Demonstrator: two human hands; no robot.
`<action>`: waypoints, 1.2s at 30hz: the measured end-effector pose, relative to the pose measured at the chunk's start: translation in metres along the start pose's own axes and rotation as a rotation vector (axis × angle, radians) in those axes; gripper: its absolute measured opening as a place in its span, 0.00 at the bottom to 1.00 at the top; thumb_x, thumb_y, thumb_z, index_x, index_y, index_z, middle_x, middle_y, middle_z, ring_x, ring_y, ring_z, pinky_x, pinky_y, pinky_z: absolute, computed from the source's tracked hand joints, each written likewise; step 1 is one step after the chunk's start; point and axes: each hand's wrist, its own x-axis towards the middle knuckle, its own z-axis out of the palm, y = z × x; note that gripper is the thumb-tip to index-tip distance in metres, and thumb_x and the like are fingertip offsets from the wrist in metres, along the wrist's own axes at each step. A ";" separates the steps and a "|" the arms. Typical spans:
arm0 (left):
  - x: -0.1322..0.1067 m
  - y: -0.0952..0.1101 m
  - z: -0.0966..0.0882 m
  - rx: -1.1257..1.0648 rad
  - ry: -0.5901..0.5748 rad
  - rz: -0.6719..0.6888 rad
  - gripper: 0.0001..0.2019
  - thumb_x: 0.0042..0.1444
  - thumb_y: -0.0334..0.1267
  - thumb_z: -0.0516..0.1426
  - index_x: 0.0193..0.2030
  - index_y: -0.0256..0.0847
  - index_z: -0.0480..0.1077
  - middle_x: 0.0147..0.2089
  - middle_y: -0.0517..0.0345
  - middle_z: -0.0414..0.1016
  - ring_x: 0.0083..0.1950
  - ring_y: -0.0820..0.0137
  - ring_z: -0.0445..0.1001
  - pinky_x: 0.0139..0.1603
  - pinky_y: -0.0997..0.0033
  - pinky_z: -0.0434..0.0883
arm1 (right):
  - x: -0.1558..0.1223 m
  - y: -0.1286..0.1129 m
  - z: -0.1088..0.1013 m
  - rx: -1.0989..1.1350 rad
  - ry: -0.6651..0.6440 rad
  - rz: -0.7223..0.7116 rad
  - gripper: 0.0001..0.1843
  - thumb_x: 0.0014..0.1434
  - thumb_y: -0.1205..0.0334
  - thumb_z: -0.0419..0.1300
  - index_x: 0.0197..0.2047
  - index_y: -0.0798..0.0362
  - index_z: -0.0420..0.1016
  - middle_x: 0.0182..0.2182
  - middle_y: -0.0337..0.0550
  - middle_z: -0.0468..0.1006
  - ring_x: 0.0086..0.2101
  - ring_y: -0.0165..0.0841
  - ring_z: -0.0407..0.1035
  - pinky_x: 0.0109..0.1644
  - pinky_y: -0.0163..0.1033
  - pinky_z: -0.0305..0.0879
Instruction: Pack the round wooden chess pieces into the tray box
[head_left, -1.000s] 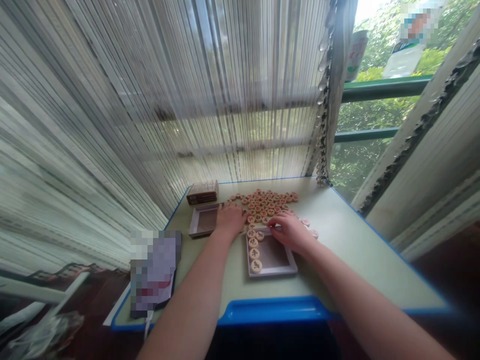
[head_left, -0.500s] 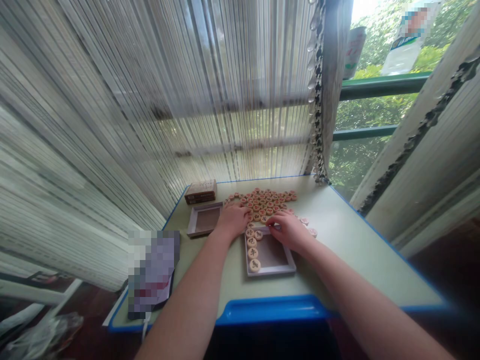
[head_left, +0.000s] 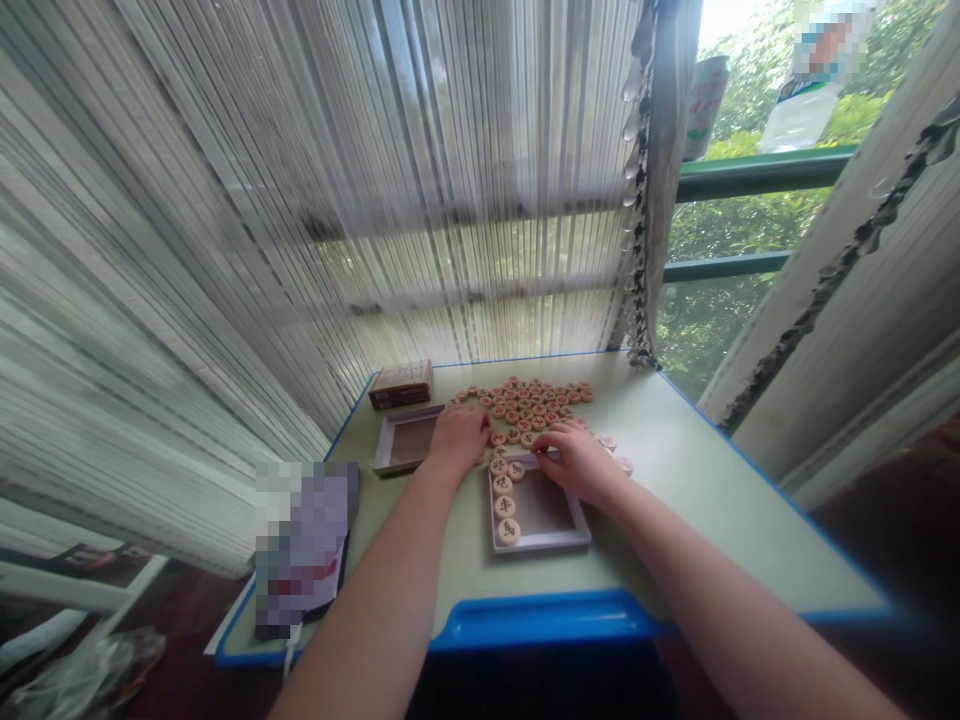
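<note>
Several round Chinese chess pieces (head_left: 538,423), light wood with red or black characters, lie massed at the back of the table. My left hand (head_left: 459,440) is at the pile's left side, fingers bent down and drawn together; what is under them is hidden. My right hand (head_left: 579,460) reaches over the far edge of a shallow white box (head_left: 544,546), thumb and forefinger pinched beside a black-lettered piece (head_left: 528,440). Whether they grip a piece I cannot make out. Inside that box, pieces line the left wall, including a horse piece (head_left: 509,531) at the near corner.
A second shallow box (head_left: 385,440) lies left of my left hand, with a closed carton (head_left: 401,384) behind it. At the table's left edge is a blurred-out flat device (head_left: 307,560) with a white cable (head_left: 291,650). String curtains (head_left: 450,180) hang behind the table.
My left hand has drawn back slightly to the left, uncovering more of the pieces near its fingertips. My right hand stays in nearly the same place.
</note>
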 end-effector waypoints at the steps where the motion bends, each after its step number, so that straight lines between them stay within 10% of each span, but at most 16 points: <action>1: 0.000 0.000 0.000 0.006 0.008 0.000 0.10 0.56 0.42 0.53 0.39 0.41 0.72 0.42 0.52 0.75 0.46 0.63 0.69 0.49 0.65 0.63 | 0.000 0.000 0.000 0.001 0.000 -0.001 0.09 0.52 0.68 0.55 0.33 0.51 0.76 0.34 0.42 0.77 0.38 0.35 0.66 0.45 0.40 0.59; 36: -0.003 -0.001 -0.002 -0.053 0.040 0.011 0.11 0.53 0.41 0.54 0.38 0.42 0.75 0.42 0.52 0.75 0.47 0.62 0.69 0.52 0.64 0.64 | -0.001 0.008 0.002 0.001 0.032 0.043 0.12 0.59 0.58 0.53 0.37 0.51 0.78 0.35 0.44 0.78 0.38 0.36 0.66 0.46 0.42 0.58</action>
